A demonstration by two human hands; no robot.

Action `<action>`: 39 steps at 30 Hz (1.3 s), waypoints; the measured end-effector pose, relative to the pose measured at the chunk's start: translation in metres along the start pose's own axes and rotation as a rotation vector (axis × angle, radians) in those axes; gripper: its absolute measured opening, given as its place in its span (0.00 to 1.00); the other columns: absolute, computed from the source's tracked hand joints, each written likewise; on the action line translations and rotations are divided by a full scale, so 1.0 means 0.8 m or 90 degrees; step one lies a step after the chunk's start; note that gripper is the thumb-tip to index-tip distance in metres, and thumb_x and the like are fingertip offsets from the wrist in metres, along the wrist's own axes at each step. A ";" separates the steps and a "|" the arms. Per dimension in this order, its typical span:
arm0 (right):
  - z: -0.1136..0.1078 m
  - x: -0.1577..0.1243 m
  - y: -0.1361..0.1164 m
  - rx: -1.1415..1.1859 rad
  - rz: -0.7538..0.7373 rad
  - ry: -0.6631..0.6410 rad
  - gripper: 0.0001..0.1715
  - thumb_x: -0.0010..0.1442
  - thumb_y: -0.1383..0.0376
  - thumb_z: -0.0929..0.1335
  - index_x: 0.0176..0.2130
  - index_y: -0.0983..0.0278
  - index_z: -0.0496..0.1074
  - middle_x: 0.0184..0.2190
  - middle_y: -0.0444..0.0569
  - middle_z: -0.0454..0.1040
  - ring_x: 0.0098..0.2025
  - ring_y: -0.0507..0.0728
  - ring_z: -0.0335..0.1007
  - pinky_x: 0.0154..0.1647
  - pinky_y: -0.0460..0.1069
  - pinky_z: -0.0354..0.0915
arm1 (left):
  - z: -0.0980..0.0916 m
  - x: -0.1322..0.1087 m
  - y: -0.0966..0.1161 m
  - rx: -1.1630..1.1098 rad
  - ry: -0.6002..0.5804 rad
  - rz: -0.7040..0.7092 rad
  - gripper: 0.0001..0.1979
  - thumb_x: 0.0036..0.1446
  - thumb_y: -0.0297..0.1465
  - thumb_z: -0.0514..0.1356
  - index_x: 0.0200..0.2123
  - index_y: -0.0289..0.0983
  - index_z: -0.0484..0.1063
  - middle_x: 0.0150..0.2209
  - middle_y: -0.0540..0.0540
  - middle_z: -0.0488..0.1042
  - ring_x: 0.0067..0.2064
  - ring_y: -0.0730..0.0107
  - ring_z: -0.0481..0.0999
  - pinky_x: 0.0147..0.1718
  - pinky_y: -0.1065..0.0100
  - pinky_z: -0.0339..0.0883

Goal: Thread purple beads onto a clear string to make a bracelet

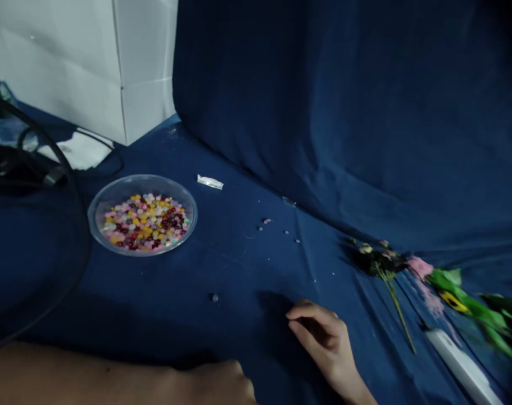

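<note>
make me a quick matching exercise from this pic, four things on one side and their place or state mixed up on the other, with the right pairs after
Things
1. bowl
2. white box
3. right hand
4. yellow flower

Place or state
A. bare, with its fingers curled
B. dark-centred, beside green leaves on the right
C. round, holding beads of several colours
D. standing at the upper left of the picture

Right pairs
1-C, 2-D, 3-A, 4-B
</note>
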State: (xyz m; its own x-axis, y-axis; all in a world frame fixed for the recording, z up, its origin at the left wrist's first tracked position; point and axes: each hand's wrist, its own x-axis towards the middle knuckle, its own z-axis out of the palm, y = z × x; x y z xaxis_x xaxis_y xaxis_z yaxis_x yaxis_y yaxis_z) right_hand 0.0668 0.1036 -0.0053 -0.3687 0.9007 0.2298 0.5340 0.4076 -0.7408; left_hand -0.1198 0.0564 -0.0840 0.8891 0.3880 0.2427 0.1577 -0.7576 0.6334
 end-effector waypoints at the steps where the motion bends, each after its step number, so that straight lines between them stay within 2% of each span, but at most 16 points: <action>1: 0.001 0.001 0.003 0.006 0.020 0.025 0.03 0.57 0.67 0.74 0.34 0.59 0.80 0.26 0.46 0.78 0.25 0.54 0.73 0.25 0.46 0.68 | -0.006 -0.001 0.001 0.003 -0.008 0.018 0.22 0.60 0.34 0.65 0.15 0.38 0.66 0.12 0.54 0.67 0.14 0.72 0.66 0.17 0.71 0.57; 2: 0.002 0.001 0.007 0.018 0.042 0.047 0.01 0.58 0.66 0.74 0.34 0.60 0.80 0.26 0.46 0.78 0.25 0.54 0.73 0.24 0.46 0.68 | -0.011 -0.003 0.003 0.005 -0.014 0.036 0.22 0.60 0.35 0.65 0.15 0.38 0.66 0.13 0.54 0.68 0.14 0.73 0.66 0.17 0.71 0.57; 6: 0.002 -0.004 0.027 0.095 0.115 0.104 0.12 0.63 0.58 0.73 0.36 0.65 0.76 0.23 0.42 0.73 0.22 0.51 0.69 0.22 0.45 0.66 | -0.036 -0.021 0.017 0.006 -0.028 0.097 0.19 0.55 0.39 0.68 0.18 0.40 0.67 0.18 0.53 0.74 0.18 0.70 0.72 0.17 0.69 0.54; 8: 0.002 -0.006 0.035 0.137 0.130 0.114 0.15 0.66 0.57 0.71 0.37 0.67 0.74 0.24 0.40 0.71 0.22 0.49 0.67 0.23 0.44 0.66 | -0.054 -0.033 0.027 0.016 -0.011 0.087 0.16 0.53 0.38 0.69 0.22 0.40 0.67 0.21 0.53 0.75 0.22 0.67 0.75 0.19 0.68 0.56; 9: 0.002 -0.006 0.037 0.155 0.135 0.115 0.14 0.67 0.57 0.70 0.38 0.67 0.73 0.24 0.39 0.70 0.22 0.48 0.67 0.23 0.44 0.66 | -0.065 -0.038 0.031 0.020 0.018 0.065 0.16 0.52 0.37 0.69 0.22 0.39 0.65 0.21 0.52 0.75 0.23 0.66 0.76 0.21 0.67 0.58; 12: 0.001 -0.006 0.043 0.203 0.139 0.108 0.13 0.68 0.59 0.70 0.38 0.68 0.72 0.25 0.39 0.70 0.22 0.48 0.66 0.24 0.44 0.67 | -0.093 -0.044 0.041 0.013 0.176 -0.064 0.09 0.51 0.30 0.64 0.26 0.39 0.64 0.23 0.53 0.73 0.25 0.65 0.76 0.26 0.64 0.62; 14: 0.001 -0.006 0.045 0.226 0.136 0.101 0.11 0.68 0.60 0.70 0.39 0.68 0.72 0.27 0.40 0.71 0.23 0.48 0.67 0.24 0.44 0.67 | -0.102 -0.041 0.043 0.044 0.204 -0.145 0.04 0.53 0.28 0.60 0.33 0.39 0.67 0.28 0.51 0.75 0.29 0.62 0.77 0.28 0.62 0.65; 17: -0.001 -0.007 0.047 0.245 0.129 0.081 0.10 0.68 0.62 0.70 0.39 0.68 0.73 0.28 0.40 0.71 0.25 0.48 0.68 0.26 0.45 0.68 | -0.099 -0.036 0.041 0.137 0.151 -0.211 0.10 0.58 0.28 0.57 0.45 0.38 0.69 0.38 0.46 0.78 0.36 0.56 0.80 0.32 0.58 0.69; 19: -0.002 -0.007 0.046 0.249 0.119 0.065 0.10 0.68 0.62 0.71 0.39 0.68 0.73 0.28 0.41 0.72 0.25 0.49 0.69 0.27 0.45 0.69 | -0.094 -0.036 0.040 0.186 0.120 -0.219 0.12 0.60 0.29 0.58 0.47 0.37 0.71 0.40 0.45 0.77 0.39 0.54 0.79 0.34 0.57 0.70; 23: -0.005 -0.009 0.041 0.241 0.099 0.045 0.10 0.67 0.63 0.71 0.38 0.68 0.73 0.28 0.41 0.72 0.26 0.49 0.69 0.27 0.45 0.69 | -0.089 -0.041 0.041 0.206 0.108 -0.175 0.08 0.65 0.27 0.56 0.42 0.37 0.76 0.34 0.48 0.75 0.34 0.62 0.77 0.33 0.62 0.67; 26: -0.006 -0.011 0.037 0.221 0.086 0.035 0.10 0.68 0.62 0.70 0.37 0.68 0.73 0.28 0.41 0.72 0.25 0.49 0.69 0.27 0.45 0.69 | -0.087 -0.041 0.041 0.210 0.106 -0.128 0.14 0.68 0.25 0.52 0.35 0.37 0.76 0.32 0.48 0.74 0.34 0.66 0.75 0.32 0.65 0.64; 29: -0.005 -0.011 0.034 0.195 0.071 0.021 0.10 0.68 0.62 0.71 0.37 0.68 0.73 0.29 0.41 0.73 0.27 0.50 0.70 0.29 0.46 0.70 | -0.083 -0.039 0.041 0.214 0.120 -0.108 0.14 0.68 0.26 0.52 0.32 0.36 0.74 0.32 0.47 0.74 0.34 0.65 0.74 0.32 0.65 0.62; 32: -0.004 -0.013 0.032 0.161 0.056 0.010 0.10 0.68 0.62 0.70 0.37 0.68 0.73 0.30 0.42 0.73 0.29 0.50 0.71 0.31 0.47 0.71 | -0.081 -0.040 0.042 0.186 0.153 -0.113 0.11 0.67 0.25 0.54 0.32 0.36 0.73 0.31 0.49 0.73 0.32 0.68 0.73 0.31 0.66 0.61; 39: -0.009 -0.022 0.026 0.068 0.023 0.001 0.11 0.68 0.61 0.70 0.39 0.68 0.73 0.30 0.43 0.73 0.28 0.50 0.71 0.30 0.47 0.71 | -0.086 -0.048 0.059 0.100 0.245 -0.109 0.08 0.66 0.28 0.57 0.32 0.37 0.71 0.30 0.52 0.70 0.29 0.73 0.68 0.29 0.69 0.58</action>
State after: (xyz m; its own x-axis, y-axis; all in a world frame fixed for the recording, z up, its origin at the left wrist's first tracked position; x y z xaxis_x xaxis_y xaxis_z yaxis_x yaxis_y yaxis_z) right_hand 0.0897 0.0975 -0.0201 -0.3497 0.9146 0.2032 0.4623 0.3571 -0.8116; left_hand -0.1763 0.0422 -0.0129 0.6248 0.6590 0.4187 0.3781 -0.7246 0.5762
